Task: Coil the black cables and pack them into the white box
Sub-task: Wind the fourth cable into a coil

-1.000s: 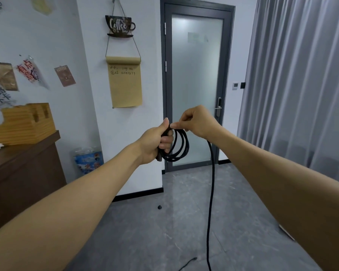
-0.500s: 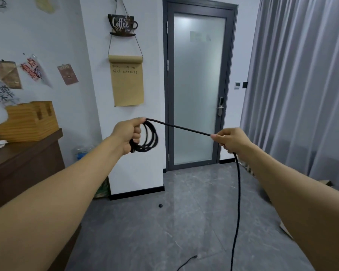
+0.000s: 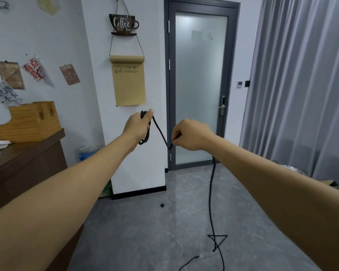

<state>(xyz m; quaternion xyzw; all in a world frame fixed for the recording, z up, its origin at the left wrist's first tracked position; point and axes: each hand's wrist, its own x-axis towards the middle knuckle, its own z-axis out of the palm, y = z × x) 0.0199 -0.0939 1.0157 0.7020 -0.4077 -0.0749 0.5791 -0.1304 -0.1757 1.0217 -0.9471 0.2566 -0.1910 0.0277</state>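
A glass door stands ahead. The left hand grips the coiled black cable; the right hand pinches it.

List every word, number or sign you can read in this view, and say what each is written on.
"Coffee time": dark cup-shaped hanging sign.
"WiFi", then "12345679"; the other handwriting is unclear: brown paper roll under the sign.
"思路" and "不" in black: tilted white card on the left wall.
Red characters, too skewed to read: clear-sleeved card.
Small brown card: heading too blurred.
Notice on the glass door: faded, unreadable.
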